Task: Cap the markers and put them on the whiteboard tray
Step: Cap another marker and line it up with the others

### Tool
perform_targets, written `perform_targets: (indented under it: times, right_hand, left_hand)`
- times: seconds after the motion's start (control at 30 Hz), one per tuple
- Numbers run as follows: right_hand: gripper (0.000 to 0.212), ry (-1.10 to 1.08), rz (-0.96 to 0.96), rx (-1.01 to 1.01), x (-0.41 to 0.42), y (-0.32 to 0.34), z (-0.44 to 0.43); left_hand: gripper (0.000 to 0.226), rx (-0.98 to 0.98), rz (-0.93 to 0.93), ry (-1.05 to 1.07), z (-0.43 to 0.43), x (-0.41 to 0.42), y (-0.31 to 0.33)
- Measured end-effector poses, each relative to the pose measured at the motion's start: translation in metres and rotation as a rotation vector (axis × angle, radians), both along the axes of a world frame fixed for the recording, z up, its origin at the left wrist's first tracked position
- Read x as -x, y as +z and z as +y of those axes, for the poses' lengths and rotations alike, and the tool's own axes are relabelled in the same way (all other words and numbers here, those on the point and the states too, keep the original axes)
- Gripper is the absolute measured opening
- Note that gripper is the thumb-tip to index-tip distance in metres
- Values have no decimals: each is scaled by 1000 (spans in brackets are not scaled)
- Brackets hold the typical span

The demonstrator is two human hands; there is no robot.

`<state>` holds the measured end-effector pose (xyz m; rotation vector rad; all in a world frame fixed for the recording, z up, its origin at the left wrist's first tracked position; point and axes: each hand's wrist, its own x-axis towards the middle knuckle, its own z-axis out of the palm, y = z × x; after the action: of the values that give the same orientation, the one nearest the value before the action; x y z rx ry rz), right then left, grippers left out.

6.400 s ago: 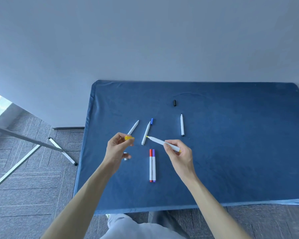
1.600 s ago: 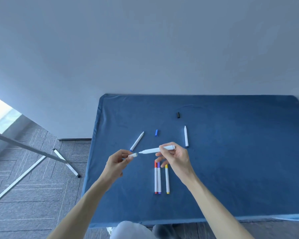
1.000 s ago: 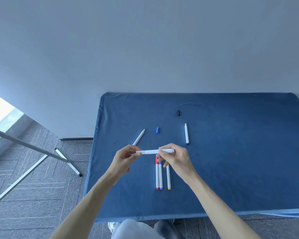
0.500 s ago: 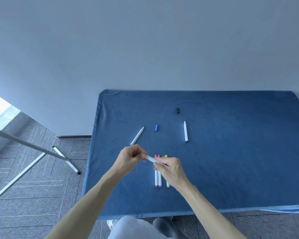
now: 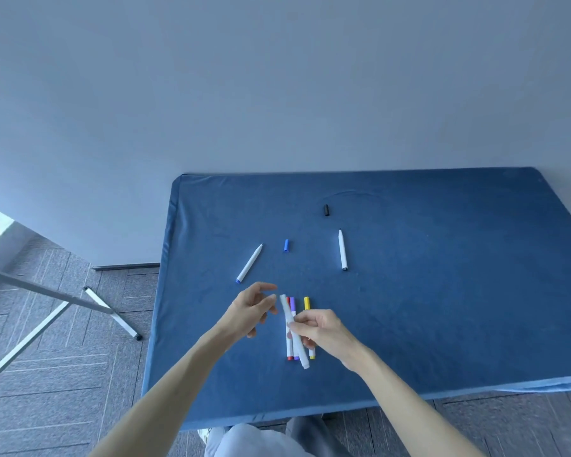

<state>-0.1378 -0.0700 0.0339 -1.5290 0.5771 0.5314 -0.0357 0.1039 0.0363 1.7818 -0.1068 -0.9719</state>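
A: White-capped marker (image 5: 294, 329) is pinched at mid-barrel in the right hand (image 5: 323, 334), thumb and fingers closed round it. It slants over the capped row, cap end toward the wall, tail toward the near tabletop (image 5: 442, 308) edge.

B: Row contents?

A: Three capped markers lying parallel, just beside each other: red (image 5: 289, 347), purple (image 5: 292, 305), yellow (image 5: 307, 303). The held one crosses above the red and purple. My reading: it is about to be laid alongside them, so the finished ones stay grouped for one carry.

B: Left hand?

A: Left hand (image 5: 253, 311) is loosely open, fingers spread, holding nothing, close beside the cap end. It looks to have just let go of the cap; judgement only.

B: Remaining work?

A: Two uncapped markers lie farther back. One with a blue tail (image 5: 249, 268) slants left of the blue cap (image 5: 286, 245); cap and marker near but apart. One with a black tail (image 5: 342, 249) lies right, with the black cap (image 5: 326, 210) beyond it. Each cap is near its match, which eases pairing.

B: Whiteboard tray?

A: Not in view. A metal stand leg (image 5: 109, 311) shows on the floor at left; whether it belongs to the whiteboard, cannot tell.
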Motion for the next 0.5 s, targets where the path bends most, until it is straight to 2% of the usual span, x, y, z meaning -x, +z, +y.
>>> perform_targets:
  times: [0.17, 0.37, 0.43, 0.5]
  right_hand:
    - [13, -153, 77, 363, 17, -27, -18]
    - [16, -275, 156, 479, 13, -49, -37]
    - [19, -258, 158, 526, 10, -54, -40]
    - [26, -135, 167, 682, 10, -57, -45]
  left_hand:
    - [22, -180, -34, 15, 11, 4, -16]
    - [25, -242, -12, -1, 14, 11, -25]
    - [24, -243, -6, 5, 13, 12, -26]
    - [24, -240, -7, 9, 11, 13, -27]
